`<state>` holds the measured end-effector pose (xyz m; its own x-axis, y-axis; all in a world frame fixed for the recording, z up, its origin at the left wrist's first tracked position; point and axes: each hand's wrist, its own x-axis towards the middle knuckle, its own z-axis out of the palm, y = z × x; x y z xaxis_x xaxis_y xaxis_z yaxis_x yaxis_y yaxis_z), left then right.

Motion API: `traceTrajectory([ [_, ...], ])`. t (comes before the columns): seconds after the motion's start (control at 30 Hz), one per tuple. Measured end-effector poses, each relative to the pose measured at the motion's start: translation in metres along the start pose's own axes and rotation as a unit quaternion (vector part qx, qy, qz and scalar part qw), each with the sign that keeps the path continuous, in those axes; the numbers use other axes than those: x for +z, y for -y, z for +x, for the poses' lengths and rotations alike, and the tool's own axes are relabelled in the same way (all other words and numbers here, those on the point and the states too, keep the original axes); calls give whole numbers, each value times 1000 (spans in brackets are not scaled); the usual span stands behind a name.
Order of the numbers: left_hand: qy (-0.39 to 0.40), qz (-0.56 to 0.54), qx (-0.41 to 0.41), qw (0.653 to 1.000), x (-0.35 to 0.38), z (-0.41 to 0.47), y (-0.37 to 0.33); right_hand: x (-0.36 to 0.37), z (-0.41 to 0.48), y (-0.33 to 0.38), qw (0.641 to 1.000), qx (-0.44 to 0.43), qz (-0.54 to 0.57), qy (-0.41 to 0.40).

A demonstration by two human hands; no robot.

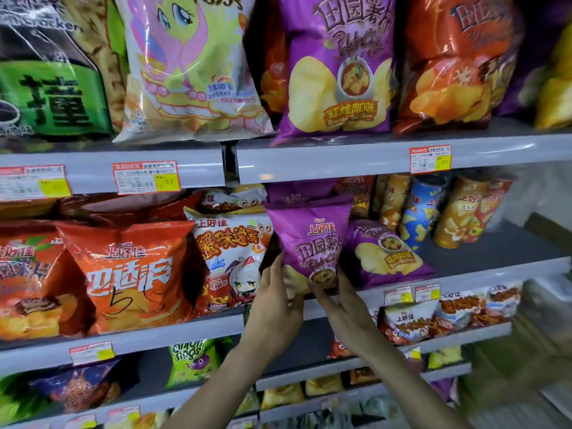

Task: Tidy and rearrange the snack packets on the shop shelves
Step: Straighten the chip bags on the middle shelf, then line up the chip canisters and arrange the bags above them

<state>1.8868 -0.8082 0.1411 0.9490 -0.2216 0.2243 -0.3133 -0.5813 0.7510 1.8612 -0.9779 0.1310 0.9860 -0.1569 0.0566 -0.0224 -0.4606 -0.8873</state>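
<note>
On the middle shelf [495,243], centre: one purple bag [312,239] stands upright at the front edge, held at its two bottom corners.
Left hand [275,292]: reaches up from 6 o'clock; its fingers curl round the bag's lower left corner and pinch it.
Right hand [339,300]: grips the lower right corner, with the thumb lying on the bag's front.
Purple bags on this shelf: three. These are the held one, a lying bag [383,252] tilted back just beside it at 3 o'clock, and a rear bag [297,193] at 12 o'clock with only its top showing.
Tubes: four counted, upright, at 2 o'clock of the held bag. One is a blue tube [422,212] and three are orange-yellow; blur hides any farther back.
White bags: two at 9 o'clock, one in front [229,258] just beside the left hand and one behind it.
Orange bags: two farther out at 9 o'clock, the nearer [133,267] with handwriting on it.
Big bags on the shelf above, front row: four from 10 to 1 o'clock, namely green, pink-yellow, purple [337,63] and orange.
Price tags on the top rail [309,162]: three.
</note>
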Motion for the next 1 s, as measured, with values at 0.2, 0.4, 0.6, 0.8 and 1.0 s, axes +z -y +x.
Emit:
traceTrajectory([
  [0.2, 88, 77, 26, 993, -24, -17, -14, -20, -30, 19, 994, 1, -108, 24],
  [0.4, 116, 109, 51, 986, -29, -30, -25, -37, -67, 29, 953, -25, -302, -5],
  [0.6, 113, 151, 61, 980, -24, -33, -48, -65, -80, 27, 909, -75, -405, -69],
  [0.8, 103, 196, 65, 973, 5, -14, -76, -105, -63, 7, 902, -87, -410, -103],
  [1.0, 85, 203, 32, 975, 57, 19, -100, -159, -16, -34, 903, -107, -403, -101],
])
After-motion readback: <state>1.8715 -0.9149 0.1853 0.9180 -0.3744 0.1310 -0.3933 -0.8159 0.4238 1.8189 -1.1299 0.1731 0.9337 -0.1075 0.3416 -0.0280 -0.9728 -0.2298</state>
